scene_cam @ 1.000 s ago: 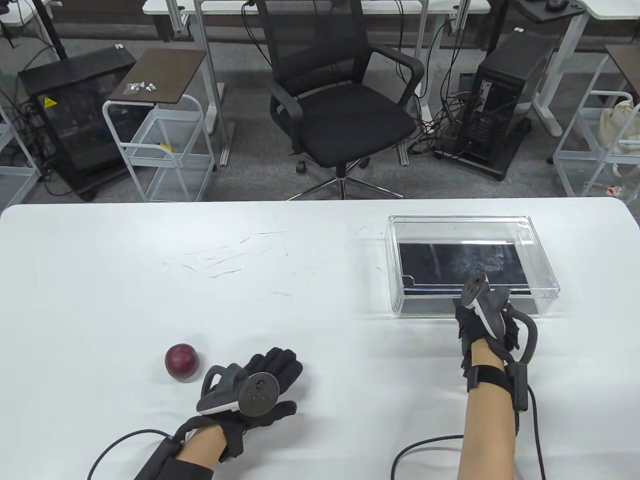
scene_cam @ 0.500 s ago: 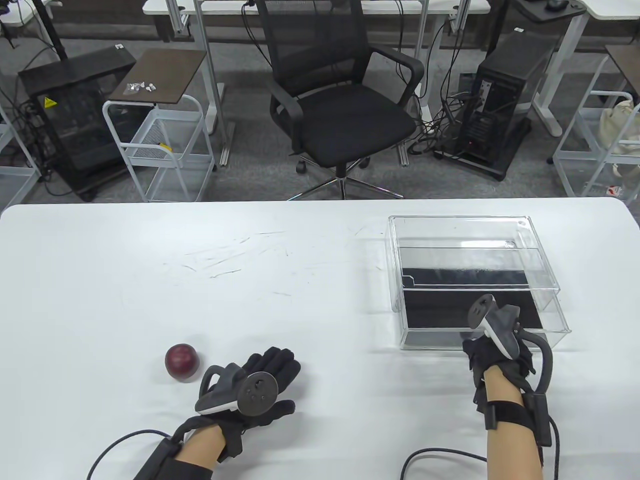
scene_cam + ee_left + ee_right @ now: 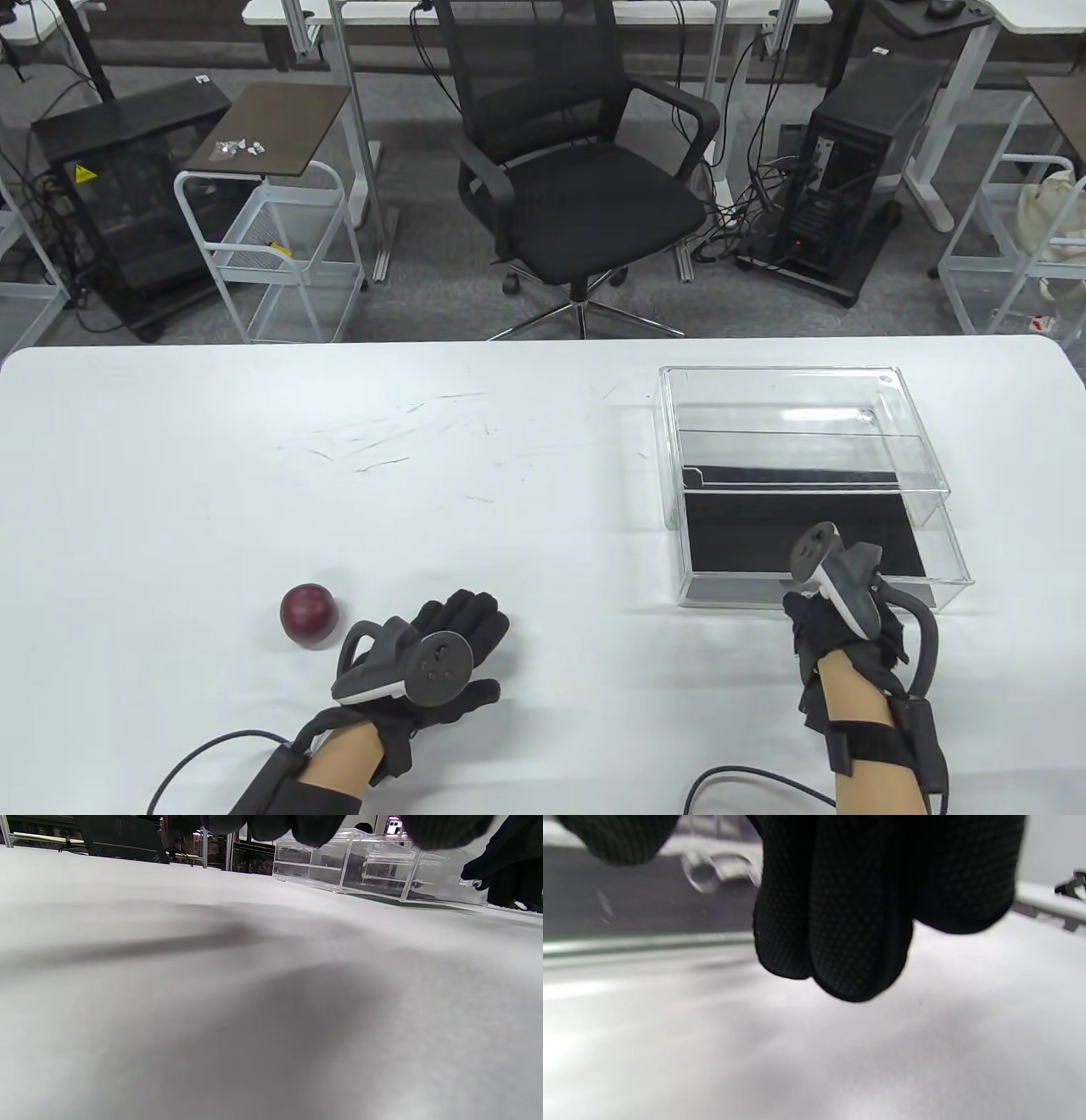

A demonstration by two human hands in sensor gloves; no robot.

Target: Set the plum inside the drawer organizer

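The dark red plum lies on the white table at the front left. My left hand rests flat and open on the table just right of it, holding nothing; its fingertips show at the top of the left wrist view. The clear drawer organizer stands at the right, with its drawer pulled out toward me and a black liner inside. My right hand grips the drawer's front edge. In the right wrist view its curled fingers hang before the drawer front.
The white table has faint scratch marks in the middle. The organizer also shows in the left wrist view, with my right hand at its front. Beyond the table's far edge stands an office chair.
My right hand has pulled the drawer out of the organizer toward me, most of the way in the first half second. The left hand and the plum have not moved.
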